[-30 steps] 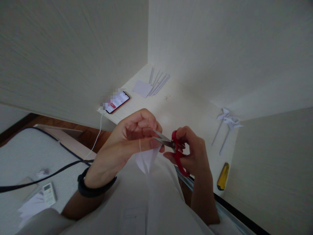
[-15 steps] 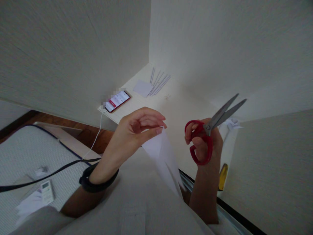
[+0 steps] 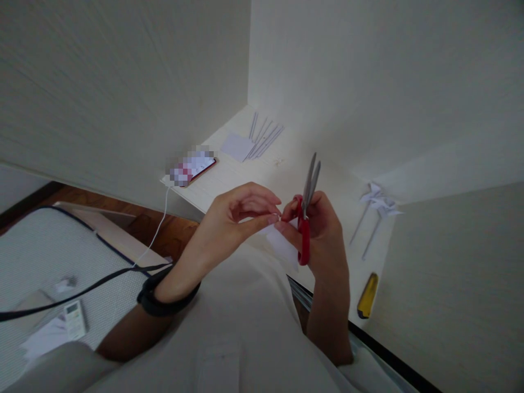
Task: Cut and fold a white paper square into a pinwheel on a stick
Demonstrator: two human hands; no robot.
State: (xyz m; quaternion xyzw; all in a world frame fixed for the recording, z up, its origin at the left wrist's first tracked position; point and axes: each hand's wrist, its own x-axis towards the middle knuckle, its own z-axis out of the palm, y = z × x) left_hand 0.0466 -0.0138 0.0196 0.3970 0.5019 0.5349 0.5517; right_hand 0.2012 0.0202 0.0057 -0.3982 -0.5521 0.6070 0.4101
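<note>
My left hand [image 3: 241, 215] pinches the top edge of a white piece of paper [image 3: 282, 245] between thumb and fingertips, in front of my chest. Close against it, my right hand [image 3: 321, 234] has its thumb and a fingertip at the same spot on the paper. Red-handled scissors [image 3: 304, 226] hang on the fingers of my right hand, their blades pointing up and slightly apart. The lower part of the paper is partly hidden behind the right hand and the scissors.
Square white paper [image 3: 237, 146] and several thin sticks [image 3: 268, 136] lie at the table's back corner. A phone [image 3: 196, 168] with a white cable is at the left edge. On the right are paper pinwheels [image 3: 379, 202] on sticks and a yellow-handled tool [image 3: 367, 296]. Walls enclose the table.
My right hand has moved left to meet the left hand at the paper. The scissors turned more upright, their blades closer together. The pinwheels at right are now uncovered.
</note>
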